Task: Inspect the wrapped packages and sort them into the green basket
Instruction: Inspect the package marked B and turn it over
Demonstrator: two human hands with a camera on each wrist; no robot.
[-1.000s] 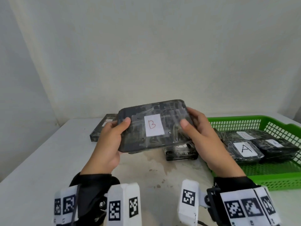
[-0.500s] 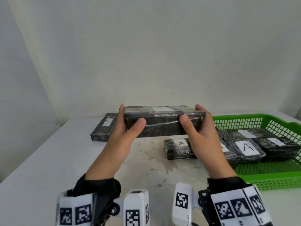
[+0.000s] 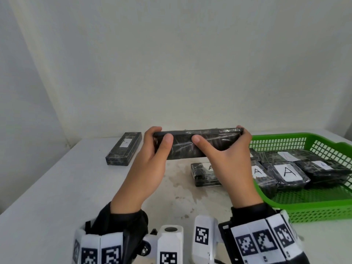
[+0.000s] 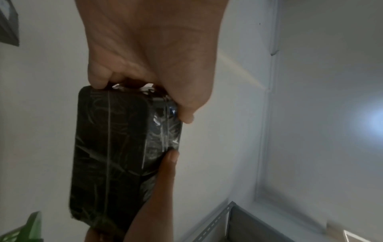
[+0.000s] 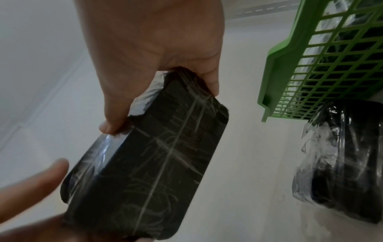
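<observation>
Both hands hold one black film-wrapped package (image 3: 198, 143) in the air above the white table (image 3: 57, 187), tilted so its dark underside faces me and its label is out of sight. My left hand (image 3: 152, 147) grips its left end, thumb in front, fingers over the top edge. My right hand (image 3: 228, 149) grips the right end, thumb stretched across the underside. The wrist views show the same package (image 4: 116, 155) (image 5: 149, 167) pinched at both ends. The green basket (image 3: 314, 204) at the right holds several wrapped packages labelled A (image 3: 287, 171).
Another wrapped package (image 3: 203, 174) with a partly hidden A label lies on the table just left of the basket, behind my right hand. A long package (image 3: 124, 148) lies at the back left near the wall. The tabletop in front of me is stained.
The held package has been tipped further back: its B label faced me a second ago, then its edge, now its underside. My right thumb has slid leftwards across it.
</observation>
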